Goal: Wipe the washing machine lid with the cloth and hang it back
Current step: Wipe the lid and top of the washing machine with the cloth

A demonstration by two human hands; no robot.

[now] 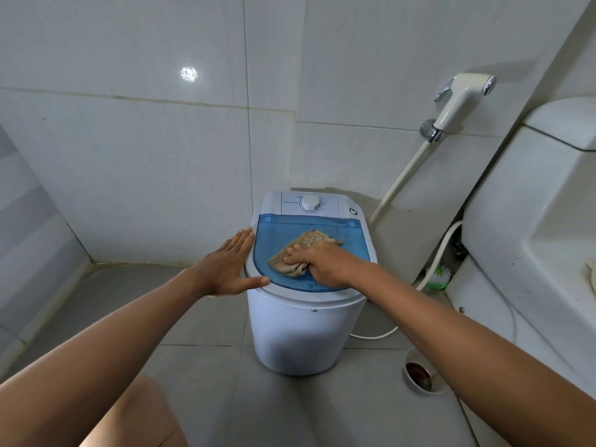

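Observation:
A small white washing machine (306, 330) stands on the floor in the corner, with a translucent blue lid (280, 230) closed on top. A crumpled beige cloth (306, 245) lies on the lid's middle. My right hand (322, 261) presses down on the cloth's near part, fingers curled over it. My left hand (230, 264) rests flat with fingers apart against the machine's left rim, thumb on the front edge of the lid.
A white dial (310, 203) sits on the panel behind the lid. A bidet sprayer (461, 98) hangs on the wall at right, its hose running down. A toilet (532, 227) fills the right side. A floor drain (419, 372) and white cord lie near the machine.

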